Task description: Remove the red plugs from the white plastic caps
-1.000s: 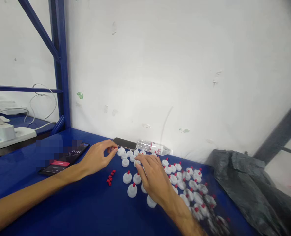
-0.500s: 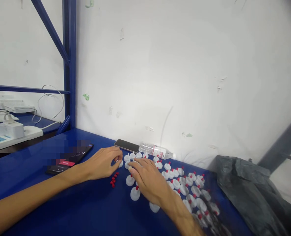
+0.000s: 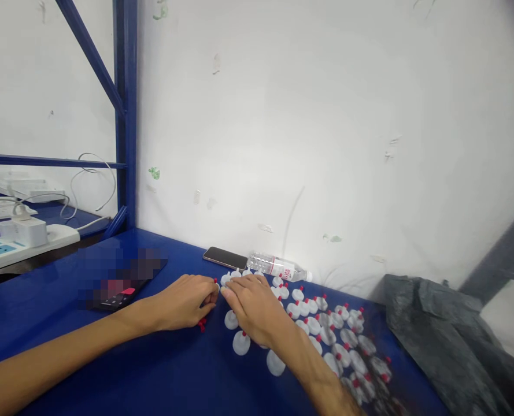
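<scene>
My left hand [image 3: 192, 301] is closed, its fingers curled, with a white round nozzle cap [image 3: 217, 286] at the fingertips; a red tip shows above it. Beneath this hand several small red tips [image 3: 202, 325] lie partly covered. My right hand [image 3: 257, 309] is just to the right, thumb and index finger close together, what they hold hidden. It reaches over several white nozzle caps, some without red tips [image 3: 236, 275] behind its fingers. Closer to me, a white cap with a red tip [image 3: 241, 343] lies below the right hand.
Many red-tipped white caps [image 3: 313, 325] spread rightward over the blue table [image 3: 152, 370]. A clear plastic bottle [image 3: 278, 266] and a phone [image 3: 225, 258] lie by the wall. Another phone [image 3: 126, 292] is at left, a dark plastic bag [image 3: 439, 329] at right, a power strip [image 3: 61, 236] far left.
My left hand has moved slightly down and now covers most of the red tips. My right hand has shifted slightly left, its fingers drawn closer together. A red tip now shows at the left fingertips.
</scene>
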The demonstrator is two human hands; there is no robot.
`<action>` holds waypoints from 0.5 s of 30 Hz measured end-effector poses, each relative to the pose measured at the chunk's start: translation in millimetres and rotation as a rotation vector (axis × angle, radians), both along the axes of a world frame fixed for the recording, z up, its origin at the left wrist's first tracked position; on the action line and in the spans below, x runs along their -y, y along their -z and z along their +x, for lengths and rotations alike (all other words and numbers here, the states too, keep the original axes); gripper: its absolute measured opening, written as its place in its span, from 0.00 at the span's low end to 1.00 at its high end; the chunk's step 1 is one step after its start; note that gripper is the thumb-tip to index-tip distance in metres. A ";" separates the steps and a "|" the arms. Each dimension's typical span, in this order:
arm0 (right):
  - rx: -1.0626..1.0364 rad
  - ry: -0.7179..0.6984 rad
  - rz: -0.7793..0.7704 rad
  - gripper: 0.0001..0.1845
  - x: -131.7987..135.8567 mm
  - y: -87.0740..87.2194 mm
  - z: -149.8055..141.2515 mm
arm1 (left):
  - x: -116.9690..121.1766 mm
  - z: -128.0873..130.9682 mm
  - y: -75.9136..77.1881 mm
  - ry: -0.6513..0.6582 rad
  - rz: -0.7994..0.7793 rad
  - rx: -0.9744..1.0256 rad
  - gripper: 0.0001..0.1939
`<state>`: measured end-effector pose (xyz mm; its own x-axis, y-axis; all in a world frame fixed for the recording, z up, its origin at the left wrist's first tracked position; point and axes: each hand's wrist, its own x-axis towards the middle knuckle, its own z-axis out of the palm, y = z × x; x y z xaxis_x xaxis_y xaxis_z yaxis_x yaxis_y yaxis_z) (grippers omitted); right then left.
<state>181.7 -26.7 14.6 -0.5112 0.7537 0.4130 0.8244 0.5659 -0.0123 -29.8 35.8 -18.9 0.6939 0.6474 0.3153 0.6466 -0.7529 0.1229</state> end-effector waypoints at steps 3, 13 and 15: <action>-0.113 0.088 0.018 0.21 13.9 -4.8 13.1 | 2.3 2.6 -7.0 0.033 -0.048 0.087 0.05; -0.236 -0.059 0.036 0.24 34.2 10.5 27.9 | 4.7 7.9 -7.7 0.164 -0.072 0.324 0.11; -0.253 -0.066 0.045 0.25 36.3 9.7 23.3 | 6.1 7.9 -7.7 0.226 -0.047 0.377 0.11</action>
